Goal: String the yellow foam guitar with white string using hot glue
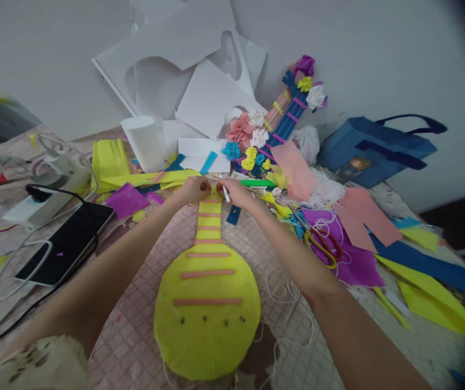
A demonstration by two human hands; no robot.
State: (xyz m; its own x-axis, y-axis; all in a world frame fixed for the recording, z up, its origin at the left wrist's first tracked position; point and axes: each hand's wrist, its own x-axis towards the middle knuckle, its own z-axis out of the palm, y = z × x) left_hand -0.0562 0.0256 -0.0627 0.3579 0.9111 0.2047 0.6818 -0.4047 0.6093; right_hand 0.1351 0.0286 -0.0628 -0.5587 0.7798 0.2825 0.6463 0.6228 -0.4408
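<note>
A yellow paper instrument (208, 292) with a round body, narrow neck and pink cross strips lies flat on the table in front of me. My left hand (195, 189) is closed, pinching the top end of its neck. My right hand (232, 193) is closed beside it on the same end, with a small white stick-like thing (226, 193) between its fingers. White string trails off the body's right side.
A finished blue paper instrument with paper flowers (285, 116) leans on the wall behind. Yellow-handled scissors (319, 244) lie on purple paper at right, a tablet (67, 244) and cables at left, a blue bag (374, 149) at back right, and white card offcuts behind.
</note>
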